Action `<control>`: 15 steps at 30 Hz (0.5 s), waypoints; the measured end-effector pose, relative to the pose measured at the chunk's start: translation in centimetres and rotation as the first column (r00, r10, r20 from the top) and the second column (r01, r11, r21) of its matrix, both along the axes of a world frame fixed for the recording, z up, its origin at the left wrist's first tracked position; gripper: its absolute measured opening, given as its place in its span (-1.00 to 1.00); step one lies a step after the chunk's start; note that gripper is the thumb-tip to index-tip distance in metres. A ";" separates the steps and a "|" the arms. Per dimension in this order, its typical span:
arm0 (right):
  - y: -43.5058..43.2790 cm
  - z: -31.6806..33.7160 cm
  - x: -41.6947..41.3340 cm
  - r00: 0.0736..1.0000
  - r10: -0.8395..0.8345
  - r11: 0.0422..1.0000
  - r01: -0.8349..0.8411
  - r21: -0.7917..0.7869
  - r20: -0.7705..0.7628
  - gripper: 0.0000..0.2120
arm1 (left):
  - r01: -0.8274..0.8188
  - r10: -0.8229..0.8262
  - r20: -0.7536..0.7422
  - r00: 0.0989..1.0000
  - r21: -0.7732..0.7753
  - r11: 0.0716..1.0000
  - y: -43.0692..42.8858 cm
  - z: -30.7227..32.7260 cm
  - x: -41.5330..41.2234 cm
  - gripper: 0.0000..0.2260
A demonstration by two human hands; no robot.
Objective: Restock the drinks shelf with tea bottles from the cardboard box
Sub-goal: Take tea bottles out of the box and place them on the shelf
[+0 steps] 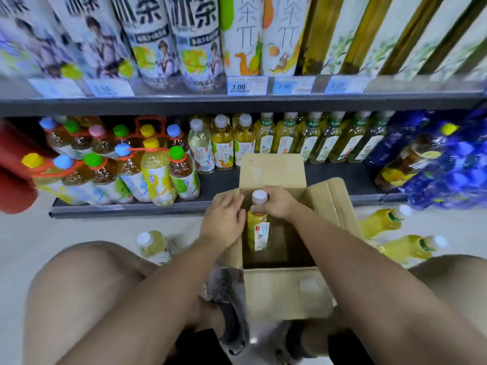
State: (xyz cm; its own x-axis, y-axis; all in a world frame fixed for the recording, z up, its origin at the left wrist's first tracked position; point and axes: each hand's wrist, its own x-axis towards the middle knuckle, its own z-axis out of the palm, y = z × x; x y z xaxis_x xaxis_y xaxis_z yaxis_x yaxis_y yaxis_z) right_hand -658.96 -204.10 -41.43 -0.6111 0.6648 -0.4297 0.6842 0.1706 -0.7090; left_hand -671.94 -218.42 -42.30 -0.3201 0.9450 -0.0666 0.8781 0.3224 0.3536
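An open cardboard box (287, 293) stands on the floor between my knees, in front of the bottom shelf (216, 184). A yellow tea bottle (259, 227) with a white cap stands upright inside it, its neck above the box rim. My right hand (276, 202) grips the bottle's neck just under the cap. My left hand (224, 217) rests against the box's left wall, fingers touching the bottle's shoulder. Matching white-capped tea bottles (222, 143) stand in a row at the back of the shelf.
Multi-packs with coloured caps (110, 164) fill the shelf's left; blue-wrapped packs (434, 159) its right. Loose tea bottles lie on the floor: one on the left (155, 246), two on the right (382, 222) (411, 247). An upper shelf with price tags (246, 85) hangs overhead. A red object (15, 167) sits far left.
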 end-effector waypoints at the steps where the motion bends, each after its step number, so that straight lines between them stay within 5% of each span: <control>1: 0.1 2.1 0.3 1.000 0.009 0.998 -0.007 0.064 -0.030 -0.71 | 0.027 -0.027 0.005 1.000 -0.012 1.000 0.0 1.4 0.3 -0.49; 7: -1.0 17.6 1.9 0.982 0.045 0.949 0.016 0.315 -0.185 -0.66 | -0.006 -0.008 0.172 0.985 0.082 0.997 -0.5 12.8 3.5 -0.41; 11: -2.8 28.2 3.1 0.937 0.093 0.900 0.065 0.431 -0.336 -0.73 | -0.084 0.033 0.161 0.986 0.323 0.943 0.1 21.3 4.7 -0.29; 15: -4.1 37.6 3.4 0.896 0.140 0.840 0.118 0.529 -0.422 -0.77 | -0.127 0.042 0.176 0.984 0.507 0.852 0.8 30.2 5.0 -0.36</control>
State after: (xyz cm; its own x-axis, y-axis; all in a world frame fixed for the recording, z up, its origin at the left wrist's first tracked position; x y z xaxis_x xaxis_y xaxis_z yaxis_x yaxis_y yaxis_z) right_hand -655.53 -208.20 -3.82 -0.6530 0.6981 0.2937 0.3290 0.6108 -0.7202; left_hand -666.93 -217.65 -12.11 -0.4262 0.8268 0.3670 0.7771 0.1270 0.6164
